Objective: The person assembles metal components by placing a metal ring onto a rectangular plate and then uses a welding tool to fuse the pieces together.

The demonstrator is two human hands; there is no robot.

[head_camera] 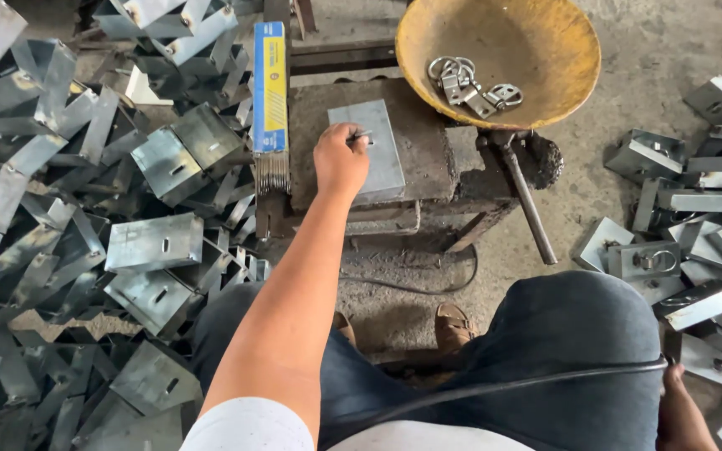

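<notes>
On the small desk (428, 159) ahead of me lies a flat grey metal plate (371, 150), and my left hand (340, 159) rests on its left edge, its grip pinching a small metal piece (361, 135) against the plate. Just beyond, to the right, a yellow bowl (545, 50) holds metal rings (470, 83). A box of welding rods (270, 92) stands left of the desk. My right hand (680, 409) sits near, bottom right, by a black cable (503, 388); I cannot tell its grip.

dull grey metal plate (371, 150) on rough block (428, 142).
</notes>
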